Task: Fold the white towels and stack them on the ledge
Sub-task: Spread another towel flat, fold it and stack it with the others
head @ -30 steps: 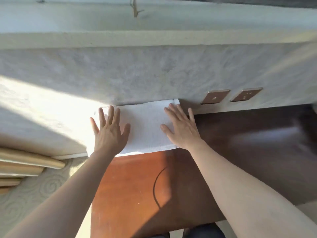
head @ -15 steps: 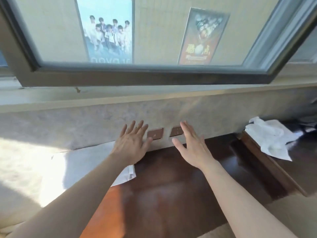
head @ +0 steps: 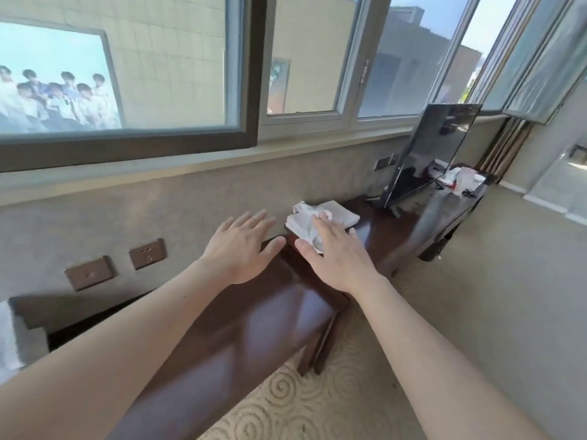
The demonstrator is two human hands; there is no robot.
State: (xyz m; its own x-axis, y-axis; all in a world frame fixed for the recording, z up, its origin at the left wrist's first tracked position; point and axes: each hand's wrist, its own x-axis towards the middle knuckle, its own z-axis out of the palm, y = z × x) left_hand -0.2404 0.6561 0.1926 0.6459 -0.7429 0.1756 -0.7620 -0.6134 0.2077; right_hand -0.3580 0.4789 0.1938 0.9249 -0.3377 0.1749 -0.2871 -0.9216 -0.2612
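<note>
Dark wooden bench (head: pixel 241 331), long, set along the wall under the windows. Television (head: pixel 425 154), at the bench's far end. White towels (head: pixel 340 214), crumpled heap on the bench top before the television. Right hand (head: pixel 336 258), fingers straight and together, over the heap's near edge. Left hand (head: pixel 241 249), fingers spread, holding nothing.

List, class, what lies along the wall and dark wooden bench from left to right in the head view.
Folded towel → blank wall plate → wall socket → left hand → crumpled towel → television.
</note>
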